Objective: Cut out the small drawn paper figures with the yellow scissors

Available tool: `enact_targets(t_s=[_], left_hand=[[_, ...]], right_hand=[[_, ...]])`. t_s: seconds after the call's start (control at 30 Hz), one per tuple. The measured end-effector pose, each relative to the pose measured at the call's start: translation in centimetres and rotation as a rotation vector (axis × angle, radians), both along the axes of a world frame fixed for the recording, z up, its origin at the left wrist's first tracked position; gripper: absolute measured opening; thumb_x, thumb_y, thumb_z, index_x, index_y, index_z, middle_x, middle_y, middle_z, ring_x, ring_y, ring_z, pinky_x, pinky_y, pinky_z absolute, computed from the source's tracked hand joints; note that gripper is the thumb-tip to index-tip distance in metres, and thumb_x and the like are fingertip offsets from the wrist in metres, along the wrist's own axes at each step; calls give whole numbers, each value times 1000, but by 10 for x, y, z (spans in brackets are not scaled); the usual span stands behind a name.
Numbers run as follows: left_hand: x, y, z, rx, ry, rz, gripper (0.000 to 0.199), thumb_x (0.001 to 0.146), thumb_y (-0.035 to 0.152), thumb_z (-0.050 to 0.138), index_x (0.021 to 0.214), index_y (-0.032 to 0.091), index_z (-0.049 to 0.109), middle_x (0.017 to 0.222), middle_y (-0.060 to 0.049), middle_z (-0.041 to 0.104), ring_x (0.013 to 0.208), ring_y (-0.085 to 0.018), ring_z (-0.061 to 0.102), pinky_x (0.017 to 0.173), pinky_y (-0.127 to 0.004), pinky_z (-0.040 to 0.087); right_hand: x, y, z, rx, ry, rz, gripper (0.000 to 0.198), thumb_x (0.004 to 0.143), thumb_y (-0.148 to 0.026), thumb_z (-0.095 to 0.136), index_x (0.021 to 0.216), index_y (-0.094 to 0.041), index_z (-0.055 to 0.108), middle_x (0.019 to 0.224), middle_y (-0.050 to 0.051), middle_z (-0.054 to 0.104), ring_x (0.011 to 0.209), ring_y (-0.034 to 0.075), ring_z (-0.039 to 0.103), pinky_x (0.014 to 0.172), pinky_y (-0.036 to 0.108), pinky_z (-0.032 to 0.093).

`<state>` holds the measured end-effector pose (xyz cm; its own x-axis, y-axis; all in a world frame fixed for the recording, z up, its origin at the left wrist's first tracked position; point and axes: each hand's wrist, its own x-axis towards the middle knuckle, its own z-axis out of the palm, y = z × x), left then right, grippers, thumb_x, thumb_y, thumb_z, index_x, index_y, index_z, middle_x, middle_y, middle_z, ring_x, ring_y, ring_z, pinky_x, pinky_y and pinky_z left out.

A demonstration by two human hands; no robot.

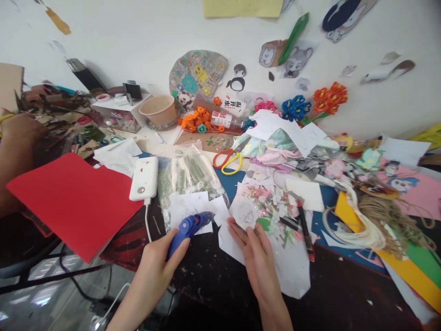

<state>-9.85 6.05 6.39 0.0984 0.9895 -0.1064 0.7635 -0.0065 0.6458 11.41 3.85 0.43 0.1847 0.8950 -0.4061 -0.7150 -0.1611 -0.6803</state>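
My left hand [163,257] is wrapped round the handle of a blue hot glue gun [191,225], its nozzle pointing right. Between the thumb and fingers of my right hand [255,246] is a small white paper disc [244,213] with faint lines on it. The nozzle and the disc are apart. White paper sheets [188,204] lie under and behind the glue gun. Behind my right hand, a white sheet [292,271] carries many coloured paper scraps [268,202]. A red marker-like stick [305,230] lies at its right side.
Red-and-yellow scissors [229,161], a white power bank [144,179] with a cable and a red sheet [79,202] lie nearby. Rope bundles [386,216] are at right. Orange flowers [198,120] and a paper bowl [158,110] stand behind. Another person's hand [22,128] is at far left.
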Motion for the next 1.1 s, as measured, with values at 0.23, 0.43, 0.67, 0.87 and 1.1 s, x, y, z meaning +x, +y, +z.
enact_targets(t_s=[0.23,0.43,0.67,0.87,1.1], left_hand=[[-6,11,-2,46,68,114,48,90,54,45,78,12,65,52,3,51,47,-11,43,48,-22,33],[-3,-4,-1,10,23,16,46,91,54,47,84,13,66,55,4,50,50,-11,44,48,-21,33],[2,-10,-2,-36,7,-35,42,94,52,46,77,15,60,57,4,49,53,-11,45,52,-20,36],[9,-2,-1,-50,-12,-40,42,94,52,45,76,16,58,58,4,49,55,-12,45,53,-21,37],[23,3,-2,-53,-66,-55,38,94,48,46,74,17,55,62,2,54,59,-13,51,57,-22,39]], right_hand=[[1,-2,-1,-28,-2,10,36,91,-38,69,121,-26,53,99,4,77,120,29,69,119,54,39],[0,0,2,1,-3,14,28,91,-37,69,113,-23,59,106,6,77,122,29,67,119,54,39],[0,0,3,12,4,16,22,93,-37,67,106,-22,59,105,6,77,124,28,66,120,53,38],[-1,0,4,7,18,9,24,93,-36,67,110,-23,57,118,8,75,124,27,66,121,52,37],[-2,1,5,29,6,0,22,90,-37,69,103,-23,59,120,9,74,125,28,65,121,53,36]])
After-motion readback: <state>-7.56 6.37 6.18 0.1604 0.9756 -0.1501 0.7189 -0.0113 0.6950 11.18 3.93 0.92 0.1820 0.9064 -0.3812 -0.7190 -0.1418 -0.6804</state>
